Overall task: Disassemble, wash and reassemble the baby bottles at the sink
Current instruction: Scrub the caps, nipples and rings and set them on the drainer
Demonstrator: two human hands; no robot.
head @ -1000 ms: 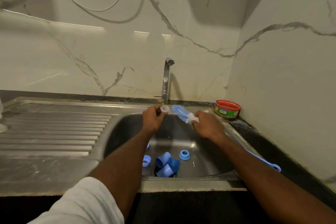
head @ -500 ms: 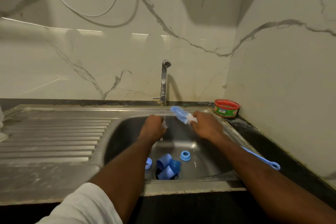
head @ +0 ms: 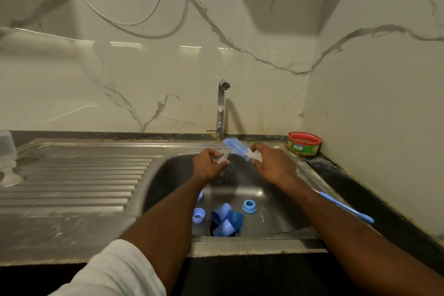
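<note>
Over the steel sink [head: 298,173], my left hand [head: 209,163] pinches a small clear teat [head: 222,159] under the thin stream of water from the tap [head: 221,108]. My right hand [head: 274,163] grips a blue bottle brush [head: 236,148] near its bristle head, which points up and left toward the tap. The brush's long blue handle [head: 346,207] runs back under my right forearm. On the sink floor lie blue bottle caps [head: 225,220] over the drain and blue screw rings [head: 249,205] [head: 199,215].
A ridged steel draining board [head: 77,180] lies to the left, with a clear upturned bottle part [head: 8,158] at its far left edge. A red and green tub [head: 304,146] stands at the back right corner. Marble walls close in behind and to the right.
My left hand dropped from the brush tip into the water stream with the teat, then turned slightly. The brush head stayed raised in my right hand.
</note>
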